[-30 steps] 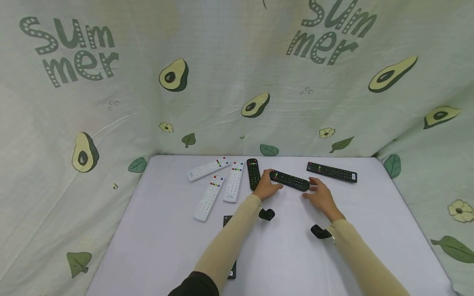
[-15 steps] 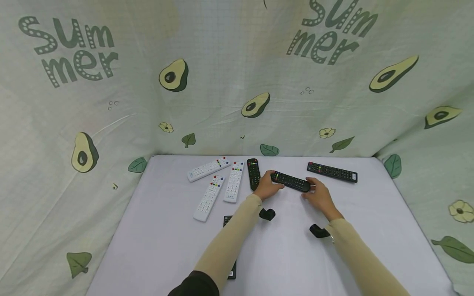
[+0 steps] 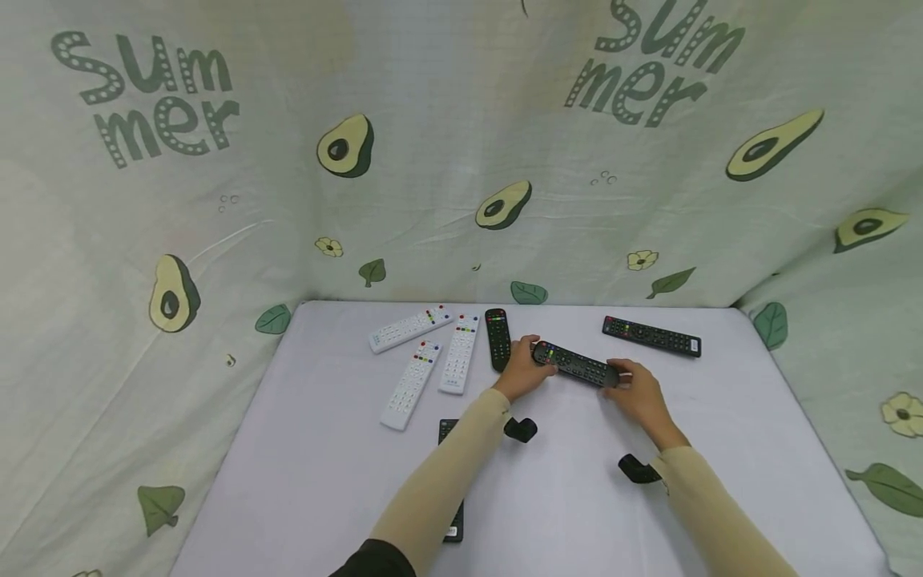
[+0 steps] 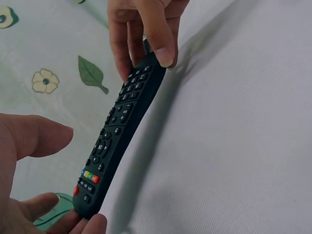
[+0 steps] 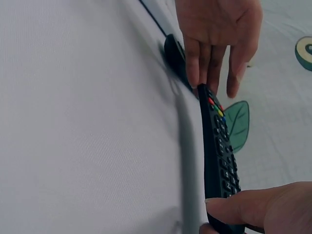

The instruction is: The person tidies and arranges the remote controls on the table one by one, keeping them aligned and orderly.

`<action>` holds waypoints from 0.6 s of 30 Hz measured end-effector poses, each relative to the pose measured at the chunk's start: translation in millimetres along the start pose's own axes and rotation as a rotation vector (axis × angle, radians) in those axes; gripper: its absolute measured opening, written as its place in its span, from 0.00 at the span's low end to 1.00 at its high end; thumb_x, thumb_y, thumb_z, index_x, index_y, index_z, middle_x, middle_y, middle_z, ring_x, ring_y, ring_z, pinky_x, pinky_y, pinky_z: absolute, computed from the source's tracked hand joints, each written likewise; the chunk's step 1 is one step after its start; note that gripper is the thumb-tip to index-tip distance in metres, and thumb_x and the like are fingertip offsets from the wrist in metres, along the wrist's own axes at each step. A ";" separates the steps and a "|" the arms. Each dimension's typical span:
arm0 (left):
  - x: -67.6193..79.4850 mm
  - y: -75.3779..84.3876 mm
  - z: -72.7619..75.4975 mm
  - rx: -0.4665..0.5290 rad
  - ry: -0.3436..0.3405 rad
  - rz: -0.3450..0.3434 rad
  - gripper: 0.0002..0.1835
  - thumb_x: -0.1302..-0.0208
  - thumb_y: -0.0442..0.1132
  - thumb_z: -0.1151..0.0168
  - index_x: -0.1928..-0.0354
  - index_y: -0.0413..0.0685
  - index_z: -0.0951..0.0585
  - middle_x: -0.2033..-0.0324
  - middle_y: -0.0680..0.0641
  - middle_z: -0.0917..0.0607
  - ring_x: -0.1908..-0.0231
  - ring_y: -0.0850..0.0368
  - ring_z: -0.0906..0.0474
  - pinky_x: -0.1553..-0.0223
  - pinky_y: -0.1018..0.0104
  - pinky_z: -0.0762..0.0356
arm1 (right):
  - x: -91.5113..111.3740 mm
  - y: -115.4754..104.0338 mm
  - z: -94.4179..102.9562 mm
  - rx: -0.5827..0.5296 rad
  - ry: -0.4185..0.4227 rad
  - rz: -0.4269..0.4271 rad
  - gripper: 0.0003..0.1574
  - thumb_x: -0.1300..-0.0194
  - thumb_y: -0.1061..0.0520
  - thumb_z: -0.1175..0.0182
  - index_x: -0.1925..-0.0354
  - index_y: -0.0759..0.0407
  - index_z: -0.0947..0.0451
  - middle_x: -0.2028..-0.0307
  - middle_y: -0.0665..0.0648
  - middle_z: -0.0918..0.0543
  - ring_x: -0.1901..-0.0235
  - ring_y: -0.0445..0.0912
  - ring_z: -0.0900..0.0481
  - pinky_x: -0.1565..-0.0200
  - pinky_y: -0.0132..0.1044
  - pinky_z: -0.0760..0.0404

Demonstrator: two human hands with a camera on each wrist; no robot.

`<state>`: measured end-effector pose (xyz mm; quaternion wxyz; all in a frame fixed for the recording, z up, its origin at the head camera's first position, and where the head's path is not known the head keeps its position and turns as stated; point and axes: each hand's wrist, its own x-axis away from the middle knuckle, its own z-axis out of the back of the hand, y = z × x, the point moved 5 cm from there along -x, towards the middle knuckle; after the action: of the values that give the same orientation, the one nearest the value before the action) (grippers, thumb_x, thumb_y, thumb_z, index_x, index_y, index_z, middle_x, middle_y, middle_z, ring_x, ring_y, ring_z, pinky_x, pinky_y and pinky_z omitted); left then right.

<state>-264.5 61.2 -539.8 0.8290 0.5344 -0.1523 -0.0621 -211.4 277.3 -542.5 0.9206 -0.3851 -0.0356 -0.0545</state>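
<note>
A black remote control (image 3: 575, 365) with coloured buttons is held slightly tilted above the white table, its shadow falling below it in both wrist views. My right hand (image 3: 643, 397) pinches the remote's right end, thumb on the near side and fingers behind. At the other end, by the coloured buttons, is my left hand (image 3: 525, 373). Its fingers are fairly straight and touch that end from below and behind, while the left thumb (image 4: 46, 136) stands apart from the remote. Just left of this hand lies another black remote (image 3: 497, 340).
Three white remotes, one of them nearest (image 3: 409, 386), lie at the table's left. A black remote (image 3: 652, 336) lies at the back right. Another black remote (image 3: 453, 525) is partly hidden under the left forearm. Patterned cloth (image 3: 433, 144) borders the table (image 3: 577, 497) at back and sides.
The remote has come off the table, moving a little right and nearer. My right hand, earlier at the remote's end, now grips it and has shifted the same way; the left hand followed slightly.
</note>
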 end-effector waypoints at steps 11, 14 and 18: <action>16.6 -1.6 10.8 -0.028 -0.006 -0.062 0.34 0.31 0.36 0.31 0.27 0.34 0.29 0.36 0.38 0.29 0.52 0.58 0.24 0.48 0.65 0.20 | 29.6 -9.1 1.5 -0.055 -0.031 0.024 0.40 0.37 0.66 0.30 0.30 0.75 0.31 0.37 0.80 0.27 0.39 0.73 0.23 0.43 0.62 0.17; 22.1 -1.6 13.9 -0.047 -0.012 -0.091 0.32 0.32 0.34 0.31 0.28 0.33 0.27 0.38 0.38 0.28 0.56 0.60 0.26 0.54 0.70 0.22 | 37.4 -14.1 0.3 -0.052 -0.038 0.034 0.40 0.38 0.66 0.29 0.31 0.75 0.30 0.37 0.80 0.27 0.40 0.73 0.23 0.43 0.62 0.18; 29.7 -1.3 19.8 -0.068 -0.019 -0.122 0.30 0.31 0.33 0.31 0.30 0.31 0.26 0.43 0.39 0.26 0.57 0.61 0.27 0.58 0.74 0.25 | 47.9 -18.5 -3.3 -0.051 -0.046 0.041 0.39 0.38 0.65 0.29 0.31 0.74 0.29 0.37 0.79 0.26 0.40 0.73 0.23 0.44 0.63 0.17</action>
<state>-242.6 35.5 -527.9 0.8399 0.5136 -0.1252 -0.1231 -166.2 258.6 -526.6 0.9102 -0.4104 -0.0477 -0.0277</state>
